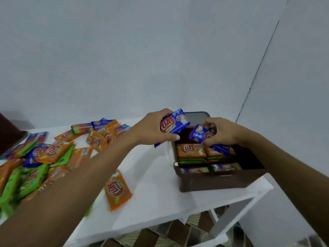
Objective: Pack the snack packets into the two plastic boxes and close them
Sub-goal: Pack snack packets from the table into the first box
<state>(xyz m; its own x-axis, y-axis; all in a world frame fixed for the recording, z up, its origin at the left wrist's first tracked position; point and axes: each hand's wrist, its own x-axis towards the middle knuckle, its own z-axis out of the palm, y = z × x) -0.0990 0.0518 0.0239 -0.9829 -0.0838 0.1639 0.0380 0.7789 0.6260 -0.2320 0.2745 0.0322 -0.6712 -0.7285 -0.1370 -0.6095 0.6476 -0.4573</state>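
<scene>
Snack packets of glossy foil, orange, green and blue, heaped on white table, look light, crinkly, slippery; left hand grips one blue packet across its faces, right hand pinches second blue packet over part-filled open brown plastic box, so hold flat sides, not sealed ends.

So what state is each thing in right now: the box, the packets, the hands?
Brown box: open, partly filled with packets.
Left hand: grips first blue packet, raised near the box.
Right hand: pinches second blue packet, over the box.
Loose packets: scattered unpacked on white table.
</scene>
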